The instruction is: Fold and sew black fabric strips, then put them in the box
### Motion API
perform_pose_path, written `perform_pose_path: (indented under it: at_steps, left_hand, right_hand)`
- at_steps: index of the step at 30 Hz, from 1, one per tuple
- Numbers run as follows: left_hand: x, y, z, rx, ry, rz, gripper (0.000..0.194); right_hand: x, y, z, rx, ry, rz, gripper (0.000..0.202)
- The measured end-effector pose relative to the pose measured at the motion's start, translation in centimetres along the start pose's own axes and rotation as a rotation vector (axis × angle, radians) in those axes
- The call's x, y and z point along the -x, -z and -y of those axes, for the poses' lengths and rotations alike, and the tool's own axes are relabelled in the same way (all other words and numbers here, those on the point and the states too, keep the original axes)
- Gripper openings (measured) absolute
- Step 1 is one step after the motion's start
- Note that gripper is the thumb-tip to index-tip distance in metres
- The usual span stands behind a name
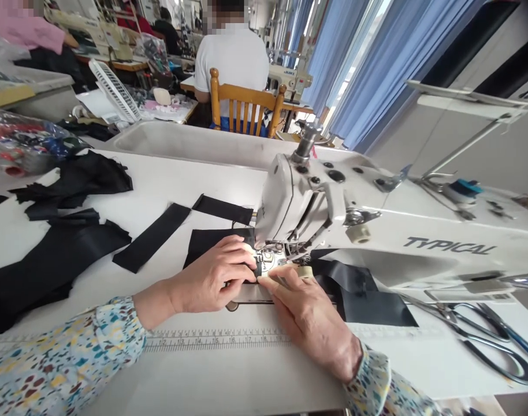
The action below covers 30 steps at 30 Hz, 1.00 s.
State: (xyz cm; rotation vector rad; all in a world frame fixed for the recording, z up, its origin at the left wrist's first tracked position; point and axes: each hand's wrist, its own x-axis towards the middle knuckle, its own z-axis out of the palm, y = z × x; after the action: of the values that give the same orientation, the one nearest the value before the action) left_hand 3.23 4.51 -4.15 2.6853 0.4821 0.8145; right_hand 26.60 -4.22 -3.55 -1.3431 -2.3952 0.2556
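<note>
A white sewing machine (298, 202) stands with its needle area lit. Left of the needle, my left hand (214, 271) has its curled fingers pressed on a black fabric piece (199, 242), which lies flat on the machine bed. My right hand (309, 315) is at the front of the needle plate, thumb and forefinger pinched together at the near edge of that fabric. The fingertips of both hands nearly meet beside the presser foot, and the fabric there is partly hidden. More black fabric (376, 306) lies under the machine arm, right of my right hand.
Scissors (484, 335) lie at the right on the table. Black strips (153, 237) and crumpled black cloth (51, 254) lie left. A ruler scale (212, 341) runs along the front. Beyond the table are a wooden chair (246, 101) and a person in a white shirt (231, 63).
</note>
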Motion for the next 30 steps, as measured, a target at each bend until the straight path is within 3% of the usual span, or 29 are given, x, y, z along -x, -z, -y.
perform_pose_path:
  at_steps: [10,21,30]
  left_hand:
    - [0.1,-0.2,-0.6,-0.105,0.063,-0.019,0.028]
    - [-0.1,0.3,-0.8,-0.158,0.078,0.091,0.033]
    - [0.1,0.3,-1.3,-0.202,0.084,0.114,0.036]
  right_hand:
    - [0.2,0.0,0.1,0.102,0.022,-0.049,0.038]
    - [0.0,0.1,0.1,0.076,0.012,-0.014,0.038]
    - [0.0,0.0,0.0,0.073,0.008,-0.004,0.036]
